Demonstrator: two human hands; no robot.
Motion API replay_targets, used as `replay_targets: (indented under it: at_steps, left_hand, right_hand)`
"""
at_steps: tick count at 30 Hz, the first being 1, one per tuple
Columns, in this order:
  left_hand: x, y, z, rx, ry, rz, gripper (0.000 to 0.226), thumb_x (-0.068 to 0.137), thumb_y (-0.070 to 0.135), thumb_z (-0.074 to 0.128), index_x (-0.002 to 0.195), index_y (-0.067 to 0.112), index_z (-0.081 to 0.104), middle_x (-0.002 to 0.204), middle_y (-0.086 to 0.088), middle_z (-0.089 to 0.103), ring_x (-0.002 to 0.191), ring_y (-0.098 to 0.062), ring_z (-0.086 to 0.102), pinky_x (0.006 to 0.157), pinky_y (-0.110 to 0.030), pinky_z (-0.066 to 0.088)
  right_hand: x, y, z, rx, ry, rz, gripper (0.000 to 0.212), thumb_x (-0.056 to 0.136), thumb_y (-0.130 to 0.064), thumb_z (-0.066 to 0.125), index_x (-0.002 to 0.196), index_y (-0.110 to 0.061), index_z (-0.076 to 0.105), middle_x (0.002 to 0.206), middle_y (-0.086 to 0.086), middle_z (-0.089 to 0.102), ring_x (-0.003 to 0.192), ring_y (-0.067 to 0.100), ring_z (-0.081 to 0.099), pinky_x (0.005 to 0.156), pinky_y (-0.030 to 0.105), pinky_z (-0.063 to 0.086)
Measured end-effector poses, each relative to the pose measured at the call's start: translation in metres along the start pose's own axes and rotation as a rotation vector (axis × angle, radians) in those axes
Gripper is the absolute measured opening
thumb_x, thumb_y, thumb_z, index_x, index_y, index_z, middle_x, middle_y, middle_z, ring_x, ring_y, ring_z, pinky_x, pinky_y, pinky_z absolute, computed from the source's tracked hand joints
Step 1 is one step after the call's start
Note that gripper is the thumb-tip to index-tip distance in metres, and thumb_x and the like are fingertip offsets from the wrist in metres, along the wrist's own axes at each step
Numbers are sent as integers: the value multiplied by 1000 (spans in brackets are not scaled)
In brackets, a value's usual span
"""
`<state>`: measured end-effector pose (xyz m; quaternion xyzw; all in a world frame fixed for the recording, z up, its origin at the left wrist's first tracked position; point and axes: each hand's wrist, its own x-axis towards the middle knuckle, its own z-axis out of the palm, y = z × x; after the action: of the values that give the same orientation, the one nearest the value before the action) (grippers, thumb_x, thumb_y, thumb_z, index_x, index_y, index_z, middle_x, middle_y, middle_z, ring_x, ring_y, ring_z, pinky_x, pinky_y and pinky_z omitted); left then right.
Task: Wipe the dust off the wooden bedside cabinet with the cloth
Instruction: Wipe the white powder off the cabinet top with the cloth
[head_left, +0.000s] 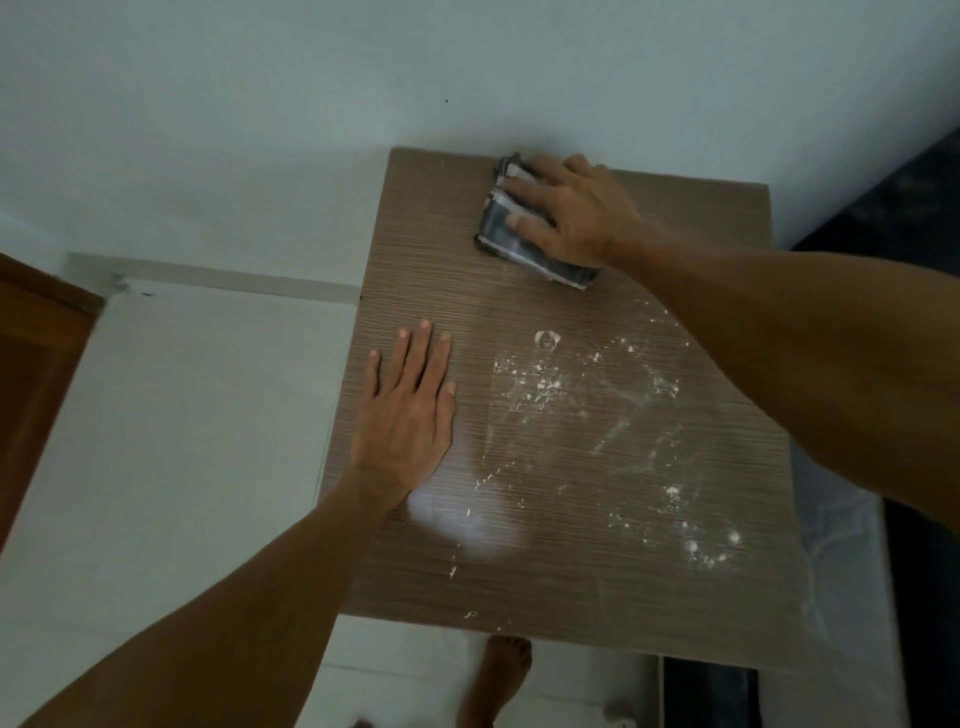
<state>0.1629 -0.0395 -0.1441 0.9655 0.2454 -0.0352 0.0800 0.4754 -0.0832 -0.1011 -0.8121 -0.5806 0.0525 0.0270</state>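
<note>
The wooden bedside cabinet (415, 270) fills the middle of the head view, its brown grained top seen from above. White dust (587, 384) lies in specks and smears over the centre and right of the top. A folded dark grey cloth (501, 228) rests near the far edge by the wall. My right hand (571, 213) lies flat on the cloth, fingers spread, pressing it onto the wood. My left hand (408, 410) rests palm down on the left part of the top, fingers together and holding nothing.
A pale wall (467, 78) runs right behind the cabinet. White floor tiles (182, 415) lie to the left, with a brown wooden door frame (31, 364) at the far left. A dark bed edge (914, 208) stands on the right. My bare foot (498, 675) shows below the cabinet's near edge.
</note>
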Motion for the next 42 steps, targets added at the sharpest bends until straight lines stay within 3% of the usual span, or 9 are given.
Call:
replay_targets:
  at_steps: [3, 5, 8, 11, 20, 27, 35, 42]
  left_hand:
    - [0, 0, 0, -10, 3, 2, 55, 102, 36, 15, 154, 15, 13, 162, -7, 8, 150, -25, 5, 119, -52, 12]
    - [-1, 0, 0, -12, 4, 2, 55, 102, 35, 16, 153, 16, 13, 162, -7, 8, 150, -25, 5, 119, -51, 12]
    - [-1, 0, 0, -7, 13, 1, 54, 102, 34, 18, 153, 16, 15, 162, -7, 10, 150, -25, 7, 120, -50, 11]
    - [-1, 0, -1, -20, 12, 2, 55, 102, 34, 15, 153, 15, 13, 162, -7, 9, 150, -25, 6, 120, -49, 7]
    - [0, -3, -5, -182, 51, 1, 52, 103, 24, 20, 150, 2, 20, 160, -16, 15, 149, -28, 10, 121, -46, 6]
    - [-16, -22, -18, -245, -14, 52, 50, 103, 15, 26, 150, 0, 18, 160, -18, 12, 149, -31, 8, 120, -42, 5]
    - [-65, -22, -21, -189, -78, 85, 52, 103, 19, 25, 151, 2, 15, 161, -16, 8, 149, -31, 6, 120, -44, 5]
    - [-86, -18, -14, -179, -89, 118, 52, 103, 15, 27, 151, 3, 12, 161, -15, 6, 149, -31, 4, 120, -44, 7]
  right_hand:
    - [7, -1, 4, 11, -48, 23, 64, 96, -61, 16, 149, -30, 34, 156, 10, 29, 131, 37, 38, 105, 50, 32]
    - [4, -4, 14, 11, -98, 48, 70, 93, -68, 10, 153, -35, 22, 162, 10, 16, 143, 36, 24, 113, 53, 21]
    - [-11, -17, 30, 1, -103, 68, 75, 89, -75, 10, 154, -39, 8, 164, 9, 0, 149, 35, 5, 118, 55, 6]
    - [-29, -34, 34, 10, -84, 62, 74, 90, -74, 10, 154, -38, 7, 164, 12, -1, 149, 37, 3, 119, 56, 3]
    - [-105, -105, 51, 17, -76, 92, 69, 92, -70, 6, 154, -40, 9, 164, 11, -2, 149, 35, 4, 118, 53, 4]
    - [-173, -173, 60, 41, -70, 97, 69, 93, -68, 6, 154, -38, 13, 163, 13, 5, 148, 35, 10, 118, 51, 5]
    - [-239, -245, 72, 74, -36, 79, 66, 95, -65, 18, 152, -33, 28, 160, 14, 22, 144, 35, 26, 115, 53, 20]
    - [-268, -276, 75, 53, 29, 52, 63, 96, -62, 32, 149, -28, 38, 155, 12, 35, 134, 32, 39, 104, 46, 32]
